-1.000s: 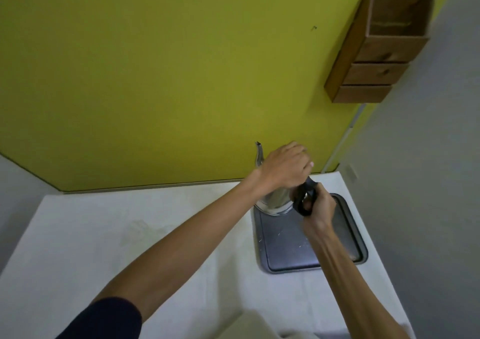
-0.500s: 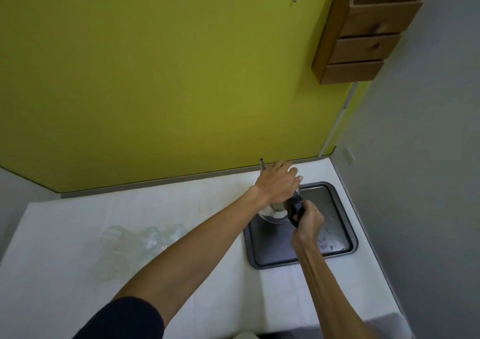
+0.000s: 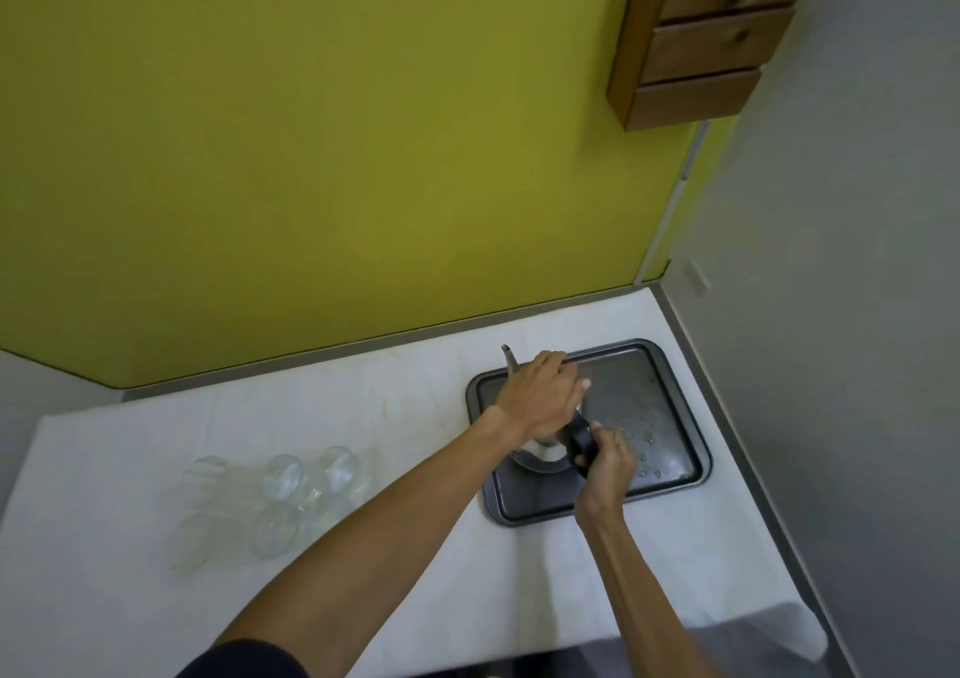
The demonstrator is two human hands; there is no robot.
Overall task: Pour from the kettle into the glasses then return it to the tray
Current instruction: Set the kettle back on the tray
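A steel kettle (image 3: 540,456) with a thin spout and a black handle stands at the left end of a dark metal tray (image 3: 654,397) on the white table. My left hand (image 3: 543,391) lies over the kettle's top and hides the lid. My right hand (image 3: 605,462) is closed around the black handle at the kettle's right side. Several clear glasses (image 3: 283,477) stand in a cluster on the table, left of the tray.
A white cloth covers the table (image 3: 415,573). A yellow-green wall runs along the back and a grey wall along the right. A wooden drawer box (image 3: 701,43) hangs high on the wall above the tray. Water drops dot the tray's right half.
The view has tilted down and back, bringing the glasses and more table into sight. Both hands have stayed on the kettle, which remains on the tray.
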